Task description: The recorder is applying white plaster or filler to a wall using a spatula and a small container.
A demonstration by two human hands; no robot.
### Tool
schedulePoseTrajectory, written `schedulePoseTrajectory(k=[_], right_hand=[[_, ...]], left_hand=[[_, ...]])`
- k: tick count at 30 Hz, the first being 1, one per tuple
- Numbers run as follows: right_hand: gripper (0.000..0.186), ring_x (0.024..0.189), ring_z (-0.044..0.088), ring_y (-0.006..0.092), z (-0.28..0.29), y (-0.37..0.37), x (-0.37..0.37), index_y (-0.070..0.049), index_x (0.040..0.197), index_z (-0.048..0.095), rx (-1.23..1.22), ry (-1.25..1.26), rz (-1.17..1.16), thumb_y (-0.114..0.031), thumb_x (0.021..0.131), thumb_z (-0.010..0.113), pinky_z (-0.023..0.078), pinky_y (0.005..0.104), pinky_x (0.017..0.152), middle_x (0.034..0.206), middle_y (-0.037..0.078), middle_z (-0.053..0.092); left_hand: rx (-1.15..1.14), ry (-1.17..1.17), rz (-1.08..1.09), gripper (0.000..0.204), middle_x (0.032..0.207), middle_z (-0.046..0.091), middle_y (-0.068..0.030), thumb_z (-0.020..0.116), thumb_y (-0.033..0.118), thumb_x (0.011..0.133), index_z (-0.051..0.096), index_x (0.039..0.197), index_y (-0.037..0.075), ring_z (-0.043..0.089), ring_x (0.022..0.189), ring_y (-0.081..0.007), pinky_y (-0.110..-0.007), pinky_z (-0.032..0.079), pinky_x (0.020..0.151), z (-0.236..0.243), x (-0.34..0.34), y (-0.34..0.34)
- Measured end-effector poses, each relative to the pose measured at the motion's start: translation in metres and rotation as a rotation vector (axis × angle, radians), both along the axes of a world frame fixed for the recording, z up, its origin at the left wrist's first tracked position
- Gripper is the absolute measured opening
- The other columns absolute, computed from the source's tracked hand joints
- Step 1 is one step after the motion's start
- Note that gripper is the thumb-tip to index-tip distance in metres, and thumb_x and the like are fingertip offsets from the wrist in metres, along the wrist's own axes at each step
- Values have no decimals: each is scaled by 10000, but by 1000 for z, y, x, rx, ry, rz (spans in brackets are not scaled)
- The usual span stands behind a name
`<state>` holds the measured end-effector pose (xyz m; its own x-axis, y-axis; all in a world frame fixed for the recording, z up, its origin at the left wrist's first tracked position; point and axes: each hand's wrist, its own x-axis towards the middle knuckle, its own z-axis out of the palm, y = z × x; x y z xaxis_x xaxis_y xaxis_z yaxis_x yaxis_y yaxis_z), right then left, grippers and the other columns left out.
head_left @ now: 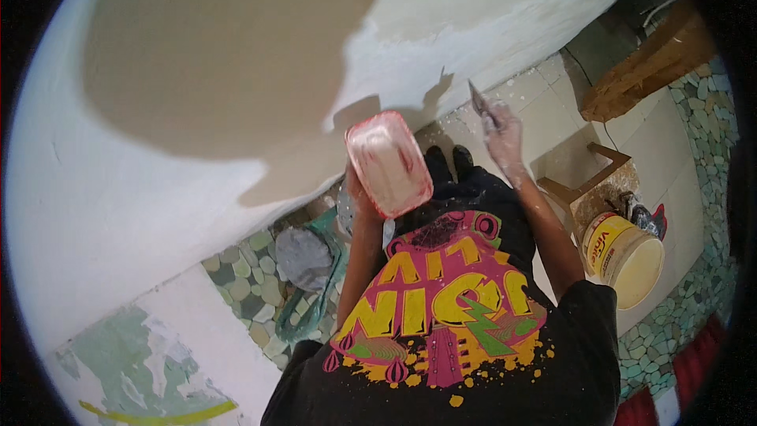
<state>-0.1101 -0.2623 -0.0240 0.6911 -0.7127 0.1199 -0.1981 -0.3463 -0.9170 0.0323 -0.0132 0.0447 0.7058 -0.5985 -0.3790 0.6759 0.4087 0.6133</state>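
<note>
The left hand [359,193] grips a red rectangular tray [389,162] filled with white plaster, holding it up close before the wall [197,71], whose tan patch is ringed by fresh white coating. To the right of the tray, the right hand [505,136], smeared white, clasps a putty knife [481,104] with its blade raised toward the wall's lower edge. Further right of the tray, on the tiled floor, stands a round cream bucket [627,256] with a yellow and red label, beside a wooden stool [587,181].

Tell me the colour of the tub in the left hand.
Red tub, smeared with white paste; head view.
</note>
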Motion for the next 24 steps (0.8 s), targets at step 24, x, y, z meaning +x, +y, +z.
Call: schedulePoseTrajectory(k=[24], right_hand=[[316, 935, 691, 377, 214, 59, 10, 32, 1173, 603, 86, 7, 275, -50, 867, 599, 536, 378, 797, 968, 244, 686]], left_hand=[[-158, -162, -43, 663, 1357, 533, -149, 279, 563, 1012, 432, 1407, 52, 533, 1232, -301, -482, 433, 1049, 54, -4, -83]])
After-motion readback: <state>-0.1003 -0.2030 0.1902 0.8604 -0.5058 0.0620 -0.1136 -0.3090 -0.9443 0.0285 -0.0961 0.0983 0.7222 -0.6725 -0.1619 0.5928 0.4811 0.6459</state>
